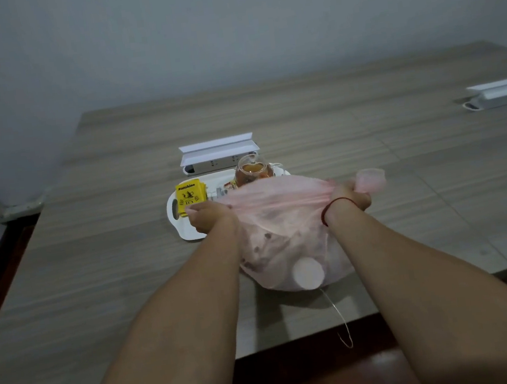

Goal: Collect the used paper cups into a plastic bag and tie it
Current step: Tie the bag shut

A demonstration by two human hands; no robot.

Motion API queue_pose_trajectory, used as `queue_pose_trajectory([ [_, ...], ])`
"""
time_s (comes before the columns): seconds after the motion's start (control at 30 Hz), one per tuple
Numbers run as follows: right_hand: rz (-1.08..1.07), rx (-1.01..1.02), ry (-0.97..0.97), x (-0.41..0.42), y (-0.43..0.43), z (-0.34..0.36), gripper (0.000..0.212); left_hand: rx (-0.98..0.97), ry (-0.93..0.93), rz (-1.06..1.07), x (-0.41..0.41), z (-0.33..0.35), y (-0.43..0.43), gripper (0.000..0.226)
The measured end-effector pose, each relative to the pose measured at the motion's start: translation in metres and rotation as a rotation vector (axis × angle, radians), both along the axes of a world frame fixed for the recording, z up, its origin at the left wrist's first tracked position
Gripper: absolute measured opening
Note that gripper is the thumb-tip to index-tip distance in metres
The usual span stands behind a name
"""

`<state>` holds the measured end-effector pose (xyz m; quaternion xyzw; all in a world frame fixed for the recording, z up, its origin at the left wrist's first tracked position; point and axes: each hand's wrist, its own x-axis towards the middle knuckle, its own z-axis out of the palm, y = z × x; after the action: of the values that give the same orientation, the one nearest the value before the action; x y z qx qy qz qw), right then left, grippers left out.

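Both forearms reach out over the near worktop (97, 272) edge, left hand (209, 217) and right hand (349, 198) each clenched on the pink plastic bag (283, 239) mouth, stretched left-right. Cups look collected; tying begins, so the ends probably cross next.

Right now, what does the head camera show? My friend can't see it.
Two hands, left and right, pull the top of a pink bag of cups apart over a table. Behind it, a white tray holds a yellow tea box and a glass teapot.
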<state>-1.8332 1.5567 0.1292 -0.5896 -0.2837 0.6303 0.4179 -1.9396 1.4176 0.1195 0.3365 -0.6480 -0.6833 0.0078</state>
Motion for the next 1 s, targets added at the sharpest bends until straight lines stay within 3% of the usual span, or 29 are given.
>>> queue_pose_trajectory([
  [0.17,0.099,0.088,-0.094,-0.009,-0.008,0.008,0.05,-0.043,0.161,-0.207,0.002,0.009,0.001,0.052],
  [0.27,0.269,0.206,-0.296,-0.013,-0.014,0.013,0.051,-0.31,0.26,-0.443,0.001,0.01,-0.003,0.048],
  [0.33,0.367,0.243,-0.393,-0.011,-0.021,0.016,0.05,-0.538,0.326,-0.491,0.001,0.012,-0.008,0.032],
  [0.4,0.514,0.328,-0.487,-0.011,-0.03,0.012,0.049,-0.648,0.364,-0.49,0.004,0.014,-0.012,0.037],
  [0.5,0.597,0.382,-0.538,-0.012,-0.043,0.005,0.045,-0.5,0.384,-0.448,0.006,0.019,-0.017,0.027],
  [0.53,0.58,0.357,-0.524,-0.013,-0.045,0.003,0.043,-0.41,0.371,-0.454,0.007,0.02,-0.021,0.034],
  [0.6,0.531,0.301,-0.488,-0.013,-0.046,-0.001,0.039,-0.271,0.316,-0.537,0.008,0.013,-0.03,0.054],
  [0.7,0.477,0.252,-0.453,-0.015,-0.049,-0.008,0.037,-0.336,0.197,-0.703,0.012,-0.016,-0.046,0.1],
  [0.8,0.405,0.208,-0.398,-0.013,-0.051,-0.014,0.036,-0.226,0.055,-0.677,0.015,-0.042,-0.056,0.125],
  [0.9,0.323,0.157,-0.385,-0.01,-0.043,-0.015,0.036,0.023,0.011,-0.664,0.026,-0.042,-0.064,0.109],
  [0.97,0.299,0.138,-0.366,-0.007,-0.039,-0.017,0.037,0.049,0.084,-0.737,0.036,-0.047,-0.068,0.098],
  [1.0,0.298,0.135,-0.367,-0.006,-0.039,-0.017,0.037,0.025,0.107,-0.776,0.04,-0.049,-0.068,0.104],
])
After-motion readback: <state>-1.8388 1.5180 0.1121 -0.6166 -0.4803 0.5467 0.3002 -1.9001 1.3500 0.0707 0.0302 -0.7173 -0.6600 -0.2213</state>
